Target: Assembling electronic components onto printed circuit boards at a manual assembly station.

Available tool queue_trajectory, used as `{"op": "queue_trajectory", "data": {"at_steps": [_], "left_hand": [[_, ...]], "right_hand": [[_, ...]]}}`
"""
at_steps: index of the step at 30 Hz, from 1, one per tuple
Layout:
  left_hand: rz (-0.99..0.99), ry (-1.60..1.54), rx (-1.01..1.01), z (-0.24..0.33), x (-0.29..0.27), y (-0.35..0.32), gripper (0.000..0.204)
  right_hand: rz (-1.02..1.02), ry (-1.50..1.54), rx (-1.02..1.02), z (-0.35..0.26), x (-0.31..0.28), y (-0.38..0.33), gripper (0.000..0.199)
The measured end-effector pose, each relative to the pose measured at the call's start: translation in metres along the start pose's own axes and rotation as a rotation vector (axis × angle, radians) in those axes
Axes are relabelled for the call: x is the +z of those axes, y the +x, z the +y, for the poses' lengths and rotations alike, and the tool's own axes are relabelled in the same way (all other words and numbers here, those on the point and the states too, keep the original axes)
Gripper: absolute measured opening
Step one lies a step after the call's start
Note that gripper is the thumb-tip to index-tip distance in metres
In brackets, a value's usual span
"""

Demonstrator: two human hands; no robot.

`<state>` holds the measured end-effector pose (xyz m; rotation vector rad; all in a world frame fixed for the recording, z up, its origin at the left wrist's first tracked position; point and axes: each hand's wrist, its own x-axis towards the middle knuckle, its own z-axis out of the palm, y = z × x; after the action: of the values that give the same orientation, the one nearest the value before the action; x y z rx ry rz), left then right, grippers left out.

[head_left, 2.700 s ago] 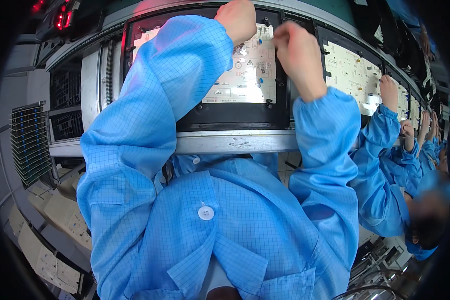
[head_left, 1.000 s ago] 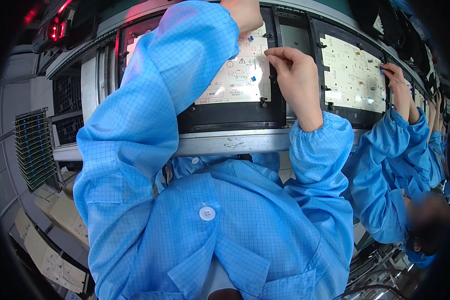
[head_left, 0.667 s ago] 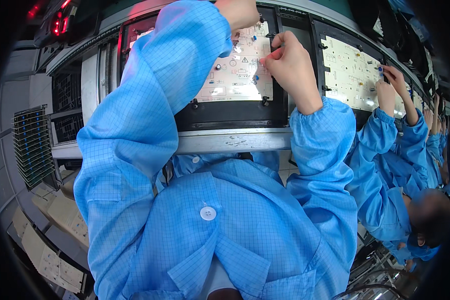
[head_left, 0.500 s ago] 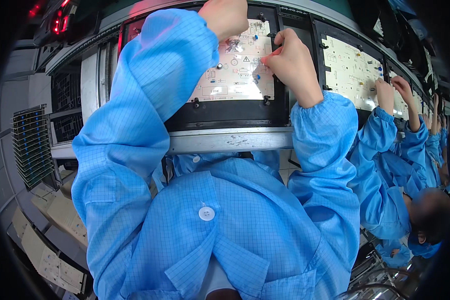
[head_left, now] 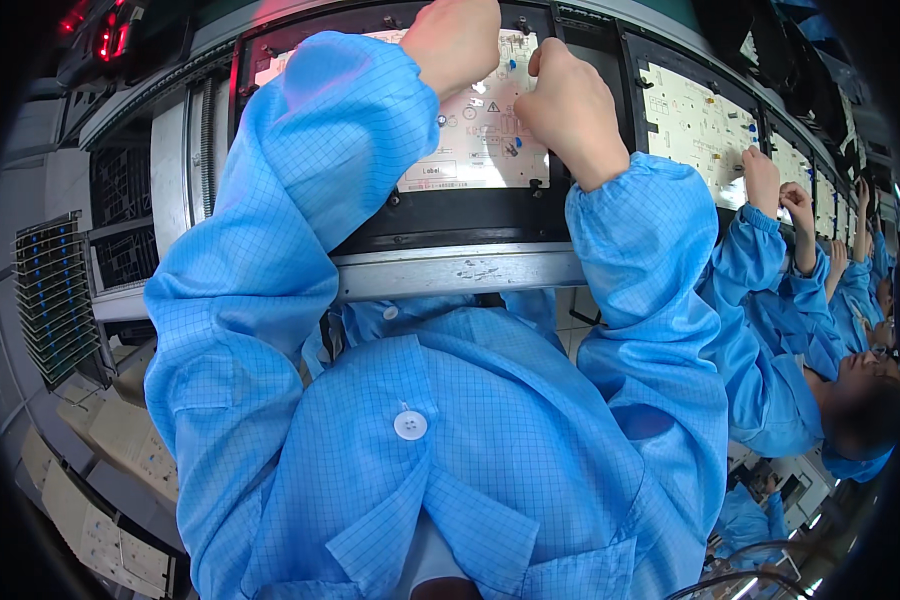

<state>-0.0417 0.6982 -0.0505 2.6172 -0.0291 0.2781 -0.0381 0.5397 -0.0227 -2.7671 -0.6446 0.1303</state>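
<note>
A pale circuit board [head_left: 510,172] with printed outlines and a few small parts lies in a black carrier frame [head_left: 450,233]. My left hand [head_left: 457,42] is bent inward over the upper part of the board, its fingers curled; whatever they hold is hidden. Over the board's right side, my right hand [head_left: 573,108] is closed too, thumb and fingers drawn together with their tips mostly out of sight. Just below it, a small blue component [head_left: 517,143] stands on the board. Another blue component [head_left: 513,64] sits higher up, between the two hands.
A metal rail [head_left: 460,272] runs along the near side of the frame. To the right, a second board [head_left: 695,120] lies near a co-worker's hands [head_left: 760,180]. A rack of stacked boards [head_left: 55,300] stands at the left, above cartons [head_left: 130,430]. Red lights glow upper left.
My right hand has shifted a little left over the board, its fingers more bunched than before. My left hand stays almost in place. The co-worker's hands have moved slightly.
</note>
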Motion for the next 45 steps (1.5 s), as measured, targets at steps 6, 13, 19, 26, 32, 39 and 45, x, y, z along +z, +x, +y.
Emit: {"op": "queue_trajectory", "data": {"at_steps": [6,13,19,26,32,39,45], "left_hand": [[-0.127,-0.306,-0.205,0.019,-0.058,-0.016,0.015],[-0.261,-0.487,-0.312,0.011,-0.045,-0.039,0.016],[-0.365,-0.380,-0.311,0.025,-0.021,-0.036,0.017],[-0.387,-0.168,-0.342,0.035,0.001,-0.028,0.018],[-0.402,-0.126,-0.319,0.039,0.001,-0.026,0.020],[-0.363,-0.149,-0.346,0.050,-0.006,-0.027,0.022],[-0.402,-0.140,-0.339,0.066,-0.011,-0.026,0.027]], "right_hand": [[0.024,0.207,-0.070,0.014,-0.002,-0.014,0.029],[0.150,0.158,-0.345,0.016,0.013,-0.062,0.011],[0.208,0.132,-0.423,0.017,0.017,-0.071,0.019],[0.344,0.477,-0.230,0.044,0.013,-0.071,0.005],[0.346,0.501,-0.158,0.057,0.016,-0.076,0.004],[0.331,0.566,-0.113,0.057,0.016,-0.074,0.004],[0.212,0.734,-0.013,0.051,0.009,-0.061,0.011]]}}
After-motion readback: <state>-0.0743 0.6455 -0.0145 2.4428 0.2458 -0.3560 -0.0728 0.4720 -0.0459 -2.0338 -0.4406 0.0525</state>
